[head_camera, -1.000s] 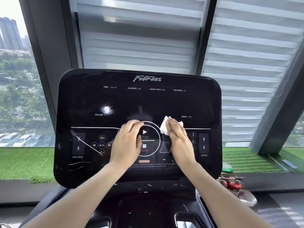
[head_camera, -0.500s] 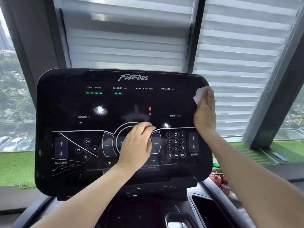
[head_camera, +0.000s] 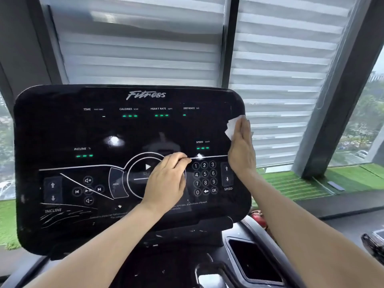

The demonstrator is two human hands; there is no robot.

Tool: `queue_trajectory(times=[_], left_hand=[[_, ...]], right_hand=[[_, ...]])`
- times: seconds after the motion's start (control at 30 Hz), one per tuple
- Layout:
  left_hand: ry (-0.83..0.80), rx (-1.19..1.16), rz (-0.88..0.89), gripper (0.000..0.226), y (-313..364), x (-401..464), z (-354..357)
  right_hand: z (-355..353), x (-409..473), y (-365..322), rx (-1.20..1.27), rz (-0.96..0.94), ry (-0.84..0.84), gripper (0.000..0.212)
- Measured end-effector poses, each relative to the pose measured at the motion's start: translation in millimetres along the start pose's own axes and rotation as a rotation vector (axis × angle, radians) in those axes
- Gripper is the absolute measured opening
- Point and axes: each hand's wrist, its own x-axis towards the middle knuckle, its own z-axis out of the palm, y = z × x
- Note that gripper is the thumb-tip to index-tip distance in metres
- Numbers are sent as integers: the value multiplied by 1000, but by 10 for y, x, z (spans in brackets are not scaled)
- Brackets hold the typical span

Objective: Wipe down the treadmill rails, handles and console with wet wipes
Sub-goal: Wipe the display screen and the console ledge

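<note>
The black glossy treadmill console [head_camera: 62, 129] fills the middle of the view, its green readouts lit. My right hand [head_camera: 242, 150] lies flat with straight fingers against the console's right edge and presses a white wet wipe [head_camera: 232, 126] onto it; the wipe sticks out above and left of the fingers. My left hand [head_camera: 166, 181] rests palm down on the round start button area in the middle of the panel, fingers together and slightly bent, holding nothing. White scratch marks show at the console's lower left.
A black tray recess [head_camera: 251, 260] sits in the treadmill deck below the console on the right. Red objects [head_camera: 257, 219] lie just past the console's lower right corner. Window blinds [head_camera: 145, 48] and a dark pillar [head_camera: 340, 96] stand behind, with green turf [head_camera: 291, 183] on the sill.
My right hand carried the wipe from the centre of the panel out to the right edge, then stayed there. More green readouts have lit. My left hand stays on the centre button area.
</note>
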Motion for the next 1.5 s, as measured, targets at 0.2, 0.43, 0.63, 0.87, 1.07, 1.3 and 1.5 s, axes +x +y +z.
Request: queue_trajectory(times=[0.2, 0.43, 0.63, 0.87, 1.07, 1.3, 1.5], left_hand=[[-7, 27, 16, 44, -10, 8, 10], [-8, 45, 1, 44, -15, 90, -38], [-10, 57, -42, 44, -86, 61, -81], [2, 71, -62, 43, -274, -39, -169], [58, 80, -105, 41, -569, -144, -375], [83, 70, -204, 40, -1044, -391, -707], [121, 101, -292, 40, -1503, -661, -1026]], right_hand=[[135, -553, 148, 27, -29, 39, 74], [34, -23, -21, 47, 26, 38, 76], [-37, 500, -186, -6, -57, 68, 75], [83, 285, -485, 12, -213, 2, 81], [330, 60, -1003, 25, -296, -87, 85], [736, -289, -1783, 50, -442, -155, 85], [1081, -519, -2465, 102, -521, -168, 78]])
